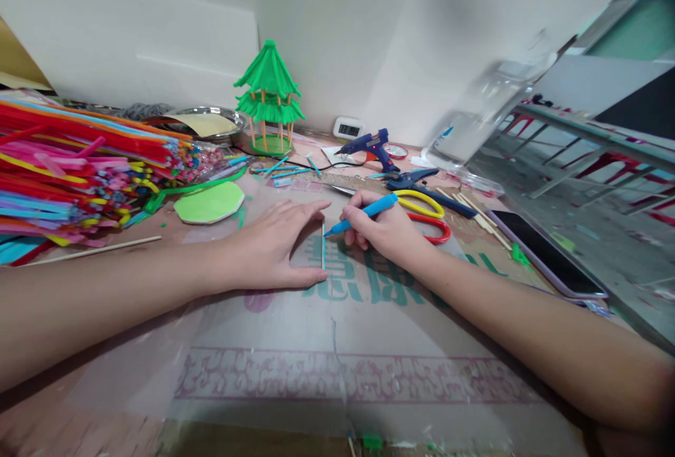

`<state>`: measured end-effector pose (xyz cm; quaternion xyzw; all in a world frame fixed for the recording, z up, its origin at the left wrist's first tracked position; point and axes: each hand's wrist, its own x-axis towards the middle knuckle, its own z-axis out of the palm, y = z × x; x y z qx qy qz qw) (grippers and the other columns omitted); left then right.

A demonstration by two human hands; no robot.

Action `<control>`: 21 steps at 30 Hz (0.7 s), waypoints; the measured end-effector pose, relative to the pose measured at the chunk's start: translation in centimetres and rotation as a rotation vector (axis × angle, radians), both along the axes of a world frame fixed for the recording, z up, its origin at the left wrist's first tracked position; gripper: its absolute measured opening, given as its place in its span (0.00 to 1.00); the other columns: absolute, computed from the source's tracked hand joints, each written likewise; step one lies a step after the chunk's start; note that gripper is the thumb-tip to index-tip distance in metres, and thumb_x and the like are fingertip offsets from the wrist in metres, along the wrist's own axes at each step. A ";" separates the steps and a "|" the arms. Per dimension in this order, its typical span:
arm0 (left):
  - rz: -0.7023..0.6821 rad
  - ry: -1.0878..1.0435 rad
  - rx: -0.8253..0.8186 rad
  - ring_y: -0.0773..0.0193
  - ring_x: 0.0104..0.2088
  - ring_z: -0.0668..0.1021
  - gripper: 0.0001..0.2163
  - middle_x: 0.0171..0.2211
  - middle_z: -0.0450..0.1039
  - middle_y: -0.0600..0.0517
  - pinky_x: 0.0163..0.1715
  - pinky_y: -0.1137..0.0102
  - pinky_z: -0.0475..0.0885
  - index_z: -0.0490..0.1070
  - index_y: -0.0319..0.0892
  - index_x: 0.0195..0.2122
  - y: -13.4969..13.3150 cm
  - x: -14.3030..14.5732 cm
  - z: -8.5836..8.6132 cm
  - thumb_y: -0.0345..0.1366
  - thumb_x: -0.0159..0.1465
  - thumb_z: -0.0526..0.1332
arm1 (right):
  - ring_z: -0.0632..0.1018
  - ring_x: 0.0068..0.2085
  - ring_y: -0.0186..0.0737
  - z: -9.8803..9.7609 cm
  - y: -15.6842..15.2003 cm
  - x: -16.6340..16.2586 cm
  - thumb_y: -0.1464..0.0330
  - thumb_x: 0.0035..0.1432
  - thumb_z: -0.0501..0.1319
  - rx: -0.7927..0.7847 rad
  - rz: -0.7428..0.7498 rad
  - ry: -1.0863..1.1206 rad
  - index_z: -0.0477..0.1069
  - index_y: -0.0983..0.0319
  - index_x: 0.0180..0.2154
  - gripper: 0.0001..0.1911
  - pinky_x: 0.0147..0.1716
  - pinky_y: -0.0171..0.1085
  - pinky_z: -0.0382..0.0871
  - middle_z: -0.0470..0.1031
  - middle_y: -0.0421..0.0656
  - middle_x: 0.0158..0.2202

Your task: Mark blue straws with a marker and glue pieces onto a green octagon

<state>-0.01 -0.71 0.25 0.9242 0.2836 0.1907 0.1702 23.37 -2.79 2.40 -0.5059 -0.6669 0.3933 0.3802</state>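
My left hand (274,242) lies flat on a clear plastic sheet (316,344), thumb and forefinger spread to pin a short thin wooden stick (323,246) at both ends. My right hand (387,228) is closed on a blue pen-like tool (363,212) whose tip touches the top of the stick. Both forearms rest on the table.
A big pile of coloured pipe cleaners (68,169) fills the left. A green disc (209,202), a green pagoda model (270,95), a blue glue gun (369,144), scissors (422,200), a ruler, loose sticks (477,212) and a phone (545,249) lie around.
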 end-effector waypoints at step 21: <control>-0.023 -0.003 0.013 0.39 0.65 0.73 0.40 0.66 0.69 0.35 0.65 0.43 0.69 0.58 0.40 0.69 0.1 0.1 0.2 0.56 0.63 0.67 | 0.69 0.18 0.30 -0.3 0.3 0.2 0.58 0.66 0.62 0.042 -0.027 0.021 0.65 0.58 0.32 0.13 0.17 0.30 0.61 0.76 0.37 0.20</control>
